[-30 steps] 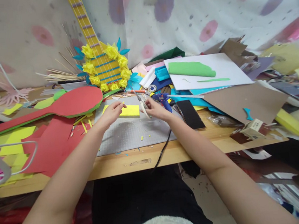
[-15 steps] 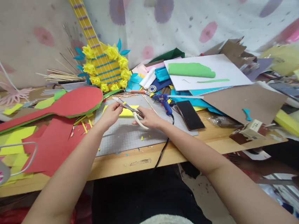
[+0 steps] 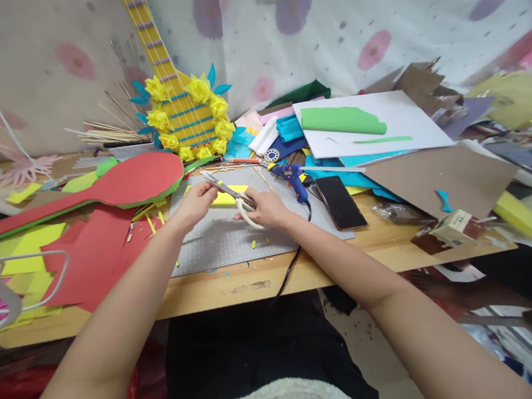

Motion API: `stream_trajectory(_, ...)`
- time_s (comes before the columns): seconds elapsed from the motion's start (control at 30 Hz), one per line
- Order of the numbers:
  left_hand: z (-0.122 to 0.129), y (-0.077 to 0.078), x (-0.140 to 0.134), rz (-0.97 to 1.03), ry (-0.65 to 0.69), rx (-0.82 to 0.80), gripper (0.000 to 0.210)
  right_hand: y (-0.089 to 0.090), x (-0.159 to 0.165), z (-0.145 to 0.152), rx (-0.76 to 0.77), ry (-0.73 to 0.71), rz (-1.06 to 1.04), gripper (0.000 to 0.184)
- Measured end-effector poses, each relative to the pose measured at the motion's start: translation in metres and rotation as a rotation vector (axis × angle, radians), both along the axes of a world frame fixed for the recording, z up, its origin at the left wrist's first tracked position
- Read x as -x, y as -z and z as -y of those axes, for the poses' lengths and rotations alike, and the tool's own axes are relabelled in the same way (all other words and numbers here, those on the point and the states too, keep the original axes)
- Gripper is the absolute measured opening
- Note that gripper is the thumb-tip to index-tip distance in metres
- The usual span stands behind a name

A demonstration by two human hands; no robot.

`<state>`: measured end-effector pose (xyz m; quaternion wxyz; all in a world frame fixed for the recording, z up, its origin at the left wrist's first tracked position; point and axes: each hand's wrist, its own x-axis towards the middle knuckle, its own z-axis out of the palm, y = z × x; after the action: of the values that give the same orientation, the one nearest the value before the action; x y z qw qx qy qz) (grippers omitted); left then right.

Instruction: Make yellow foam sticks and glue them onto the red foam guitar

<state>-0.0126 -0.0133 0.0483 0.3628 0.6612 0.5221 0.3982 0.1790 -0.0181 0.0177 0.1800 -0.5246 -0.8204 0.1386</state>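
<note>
My right hand (image 3: 267, 208) is closed around the white-handled scissors (image 3: 249, 217), whose blades point left and away from me. Close to the blade tips, my left hand (image 3: 201, 200) is pinched; a small yellow bit shows by the blades, but what the fingers grip is too small to make out. Under both hands lies a grey cutting mat (image 3: 223, 244), with a yellow sheet (image 3: 232, 196) on it behind the scissors. Small yellow scraps (image 3: 254, 244) are scattered on the mat.
A blue glue gun (image 3: 296, 181) and a black phone (image 3: 340, 202) lie to the right. Leftward is a red guitar-shaped cutout (image 3: 135, 179) over red sheets (image 3: 88, 260). A yellow flower-trimmed paper guitar (image 3: 188, 122) leans at the back. A white board (image 3: 374, 145) carries green paper.
Both hands and the scissors keep nearly the same position over the mat. The view has shifted slightly, so the surrounding items appear a little displaced.
</note>
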Motion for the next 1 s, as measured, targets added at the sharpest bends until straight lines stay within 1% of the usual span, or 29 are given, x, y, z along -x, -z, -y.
stream_trajectory(0.1,0.003,-0.001,-0.001,0.02,0.027,0.045,0.02,0.004,-0.001,-0.002,0.018,0.008,-0.041,0.047)
stream_trajectory(0.23,0.009,-0.007,-0.003,0.069,0.059,0.108,0.018,0.011,-0.008,-0.008,0.115,0.015,-0.194,0.042)
stream_trajectory(0.33,0.012,-0.009,-0.002,0.114,0.094,0.135,0.016,0.01,-0.015,-0.01,0.161,-0.05,-0.264,0.043)
stream_trajectory(0.47,0.012,-0.009,0.002,0.107,0.167,0.109,0.02,0.004,-0.018,-0.008,0.113,-0.191,-0.167,0.042)
stream_trajectory(0.57,0.01,-0.008,0.005,0.116,0.202,0.066,0.02,0.003,-0.015,-0.005,0.062,-0.236,-0.123,0.042)
stream_trajectory(0.73,0.01,-0.009,0.006,0.105,0.201,0.022,0.023,0.005,-0.01,-0.002,0.02,-0.226,-0.103,0.041)
stream_trajectory(1.0,0.01,-0.005,0.006,0.079,0.17,0.008,0.028,0.007,-0.009,0.001,-0.035,-0.151,-0.08,0.04)
